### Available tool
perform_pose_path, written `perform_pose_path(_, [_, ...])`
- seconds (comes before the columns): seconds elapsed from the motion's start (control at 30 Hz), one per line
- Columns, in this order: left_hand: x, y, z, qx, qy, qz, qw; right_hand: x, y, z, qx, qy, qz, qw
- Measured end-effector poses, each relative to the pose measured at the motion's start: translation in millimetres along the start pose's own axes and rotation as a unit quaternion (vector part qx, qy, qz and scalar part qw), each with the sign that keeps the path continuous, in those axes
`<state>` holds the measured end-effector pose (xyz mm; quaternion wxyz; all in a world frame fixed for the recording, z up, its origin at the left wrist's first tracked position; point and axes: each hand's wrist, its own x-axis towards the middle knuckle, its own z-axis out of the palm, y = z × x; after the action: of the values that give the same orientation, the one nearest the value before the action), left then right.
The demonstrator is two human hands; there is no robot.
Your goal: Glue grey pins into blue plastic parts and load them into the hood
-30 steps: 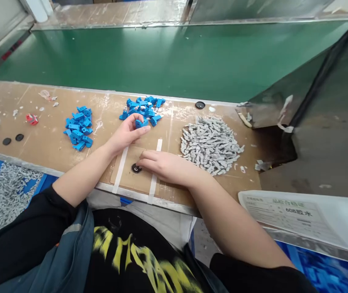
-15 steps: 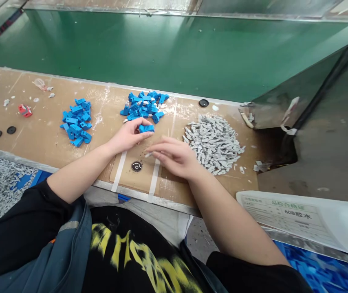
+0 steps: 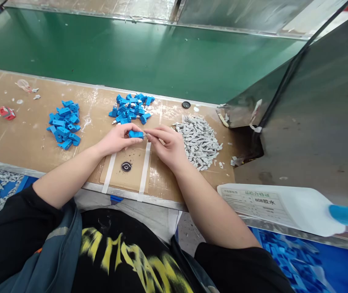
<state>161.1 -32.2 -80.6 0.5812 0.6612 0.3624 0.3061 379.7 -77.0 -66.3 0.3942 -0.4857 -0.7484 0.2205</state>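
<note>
Left hand (image 3: 115, 139), near frame centre: thumb and fingers closed on a blue piece (image 3: 135, 134), held just above the worktop (image 3: 93, 118). Right hand (image 3: 171, 147), just right of it: fingertips pinched on a small grey piece (image 3: 146, 135), its end meeting the blue piece's right end; I cannot tell from here whether it is seated in it. Below the hands, lower centre of the frame, a round black dish (image 3: 126, 166) with a pale mark inside lies on a cardboard pad (image 3: 128, 181) between two white tape strips (image 3: 109, 173). Just above the left hand, a blue pile (image 3: 131, 108), some pieces showing pale tips; a second blue pile (image 3: 64, 125) left of centre. Right of the right hand, a broad grey heap (image 3: 199, 142), with a black cap (image 3: 186, 105) above it. Far left, a red piece (image 3: 7, 113). Lower right, a white jug (image 3: 307, 207) on its side, blue lid (image 3: 346, 215) towards the frame edge. Green surface (image 3: 115, 53) across the top.
</note>
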Motion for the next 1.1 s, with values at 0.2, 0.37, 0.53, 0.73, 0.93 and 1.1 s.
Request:
perform_pose_path(0.2, [-2, 8, -7.1, 0.12, 0.005, 0.056, 0.991, 4, 7, -3, -0.083, -0.089, 0.012, 0.992])
perform_pose_path(0.37, [-3, 12, -12.4, 0.179, -0.02, 0.072, 0.981, 5, 7, -5, -0.158, -0.184, -0.015, 0.97])
perform_pose_path(0.53, [1, 9, 3.6, 0.052, 0.113, 0.135, 0.983, 5, 2, 12, -0.118, -0.229, -0.03, 0.966])
perform_pose_path(0.73, [6, 5, 17.2, -0.123, 0.153, 0.103, 0.975, 4, -2, 25, -0.192, -0.256, -0.048, 0.946])
perform_pose_path(0.93, [3, 7, 17.4, -0.093, 0.125, 0.141, 0.978, 3, 3, 33, -0.27, -0.25, -0.083, 0.926])
perform_pose_path(1.1, [2, 7, 17.6, -0.055, 0.111, 0.132, 0.983, 2, 7, 39, -0.274, -0.237, -0.102, 0.927])
